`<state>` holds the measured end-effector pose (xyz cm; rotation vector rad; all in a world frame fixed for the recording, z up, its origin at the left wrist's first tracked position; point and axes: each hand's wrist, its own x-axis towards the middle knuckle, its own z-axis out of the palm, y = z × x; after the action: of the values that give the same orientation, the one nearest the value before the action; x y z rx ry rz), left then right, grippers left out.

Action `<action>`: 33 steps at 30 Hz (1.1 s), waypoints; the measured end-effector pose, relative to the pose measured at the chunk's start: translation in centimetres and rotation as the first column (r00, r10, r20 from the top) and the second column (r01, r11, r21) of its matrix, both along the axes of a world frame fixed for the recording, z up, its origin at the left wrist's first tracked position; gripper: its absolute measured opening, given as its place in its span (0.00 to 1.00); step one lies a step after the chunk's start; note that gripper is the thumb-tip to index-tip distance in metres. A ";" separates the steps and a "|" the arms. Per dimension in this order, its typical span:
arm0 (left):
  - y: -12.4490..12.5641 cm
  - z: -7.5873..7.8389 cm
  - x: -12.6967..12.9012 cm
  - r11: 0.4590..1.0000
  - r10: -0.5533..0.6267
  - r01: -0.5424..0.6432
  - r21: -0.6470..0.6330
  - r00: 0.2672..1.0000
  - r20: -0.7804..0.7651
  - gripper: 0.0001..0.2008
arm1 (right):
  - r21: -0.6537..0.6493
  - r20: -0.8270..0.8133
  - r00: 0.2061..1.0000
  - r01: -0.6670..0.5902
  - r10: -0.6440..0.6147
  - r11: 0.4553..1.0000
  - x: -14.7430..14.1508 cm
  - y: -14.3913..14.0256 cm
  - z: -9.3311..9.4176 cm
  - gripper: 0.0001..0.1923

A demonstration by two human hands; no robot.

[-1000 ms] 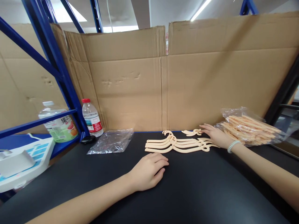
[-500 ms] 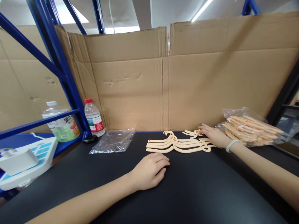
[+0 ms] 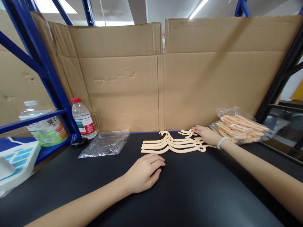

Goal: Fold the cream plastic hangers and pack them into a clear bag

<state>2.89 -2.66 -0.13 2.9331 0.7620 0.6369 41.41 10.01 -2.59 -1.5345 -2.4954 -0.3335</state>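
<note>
While hangers (image 3: 172,145) lie loose, plastic bag (image 3: 239,125) holds more

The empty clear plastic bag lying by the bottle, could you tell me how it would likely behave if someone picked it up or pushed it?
The clear plastic bag lies crumpled and flat on the black table, so it is probably floppy and very light. Its glossy film suggests it would slide or bunch up rather than roll.

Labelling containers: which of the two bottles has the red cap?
The smaller clear bottle standing on the black table beside the blue post. The larger bottle behind the shelf rail has a white cap.
</note>
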 end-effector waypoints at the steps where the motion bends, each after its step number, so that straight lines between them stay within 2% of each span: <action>1: 0.0 0.0 0.0 1.000 -0.001 0.001 -0.002 1.000 0.001 0.14 | 0.005 -0.012 1.000 -0.002 0.002 1.000 0.0 -0.1 0.1 0.32; 8: -0.1 0.2 -0.2 0.999 -0.005 0.006 -0.033 1.000 0.004 0.14 | 0.052 -0.151 0.988 -0.033 0.040 0.998 -0.6 -1.8 1.3 0.33; 10: -0.1 0.1 -0.1 0.997 0.009 -0.006 -0.074 0.999 0.044 0.14 | 0.070 -0.210 0.976 -0.047 0.061 0.996 -1.5 -2.7 2.0 0.31; 12: -0.1 -0.1 0.1 0.982 0.082 -0.056 -0.178 0.986 0.147 0.14 | 0.084 -0.273 0.957 -0.080 0.100 0.993 -3.1 -4.1 2.9 0.27; 14: -0.3 -0.3 0.6 0.916 0.220 -0.097 -0.390 0.933 0.285 0.13 | 0.083 -0.331 0.930 -0.144 0.163 0.986 -5.2 -5.9 3.9 0.23; 16: -0.6 -0.4 1.2 0.787 0.362 -0.049 -0.615 0.844 0.395 0.15 | 0.058 -0.396 0.889 -0.225 0.230 0.973 -7.8 -8.2 4.6 0.20; 18: -1.1 -0.3 1.7 0.665 0.441 0.068 -0.744 0.768 0.464 0.22 | -0.046 -0.600 0.745 -0.397 0.292 0.917 -10.6 -10.7 4.9 0.17; 19: -1.3 -0.2 1.9 0.626 0.463 0.120 -0.771 0.738 0.491 0.25 | -0.082 -0.668 0.682 -0.465 0.298 0.882 -11.8 -11.9 5.0 0.16; 22: -1.9 0.2 2.3 0.576 0.510 0.191 -0.795 0.675 0.532 0.20 | -0.172 -0.778 0.571 -0.596 0.263 0.784 -14.8 -14.7 4.7 0.13; 25: -2.0 0.2 2.4 0.586 0.532 0.189 -0.788 0.644 0.550 0.17 | -0.180 -0.810 0.529 -0.638 0.255 0.749 -16.0 -15.8 4.3 0.14; 26: -2.0 0.1 2.4 0.586 0.542 0.187 -0.789 0.633 0.553 0.17 | -0.167 -0.800 0.536 -0.630 0.269 0.759 -16.0 -15.8 4.2 0.14; 28: -1.9 -0.1 2.4 0.568 0.582 0.187 -0.801 0.598 0.552 0.17 | -0.093 -0.732 0.593 -0.573 0.334 0.814 -15.3 -15.2 4.0 0.16; 31: -1.7 -0.4 2.4 0.517 0.642 0.240 -0.822 0.526 0.558 0.18 | 0.089 -0.501 0.751 -0.451 0.431 0.888 -13.6 -13.4 3.5 0.18; 33: -1.7 -0.4 2.4 0.490 0.658 0.287 -0.823 0.497 0.565 0.19 | 0.107 -0.348 0.845 -0.394 0.405 0.913 -12.5 -12.1 2.7 0.20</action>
<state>5.29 -4.32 -0.55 1.2531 0.9106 1.1459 28.90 -2.07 0.11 -0.9161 -2.4067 -0.0152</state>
